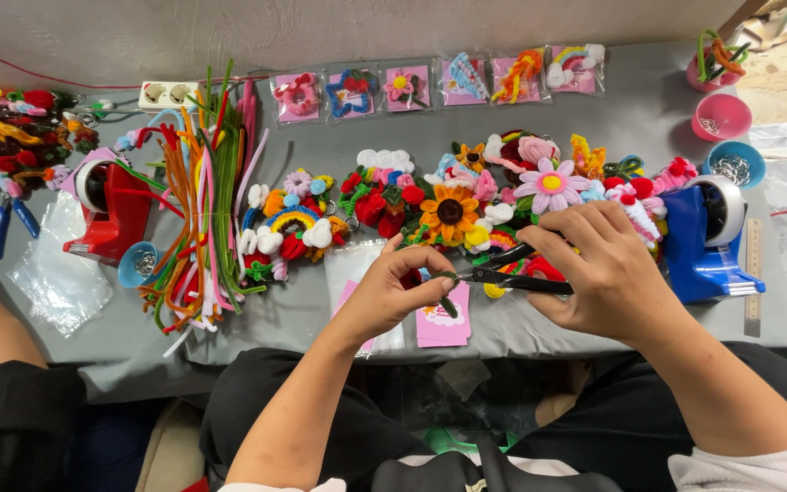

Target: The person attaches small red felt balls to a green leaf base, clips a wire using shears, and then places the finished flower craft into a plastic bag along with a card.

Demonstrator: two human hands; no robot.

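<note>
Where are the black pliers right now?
In the head view, the black pliers are in the right hand at centre, tips meeting the left hand, above the pink card.

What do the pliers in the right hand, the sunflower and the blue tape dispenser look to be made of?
Pliers in the right hand: dark matte metal jaws, grips likely rubber or plastic, mostly hidden. Sunflower: fuzzy pipe-cleaner material, orange petals with a soft bristly edge, dark centre. Blue tape dispenser: smooth moulded plastic, by its even colour and slight sheen. The left hand pinches a small dark green piece, seemingly the same fuzzy wire.
</note>
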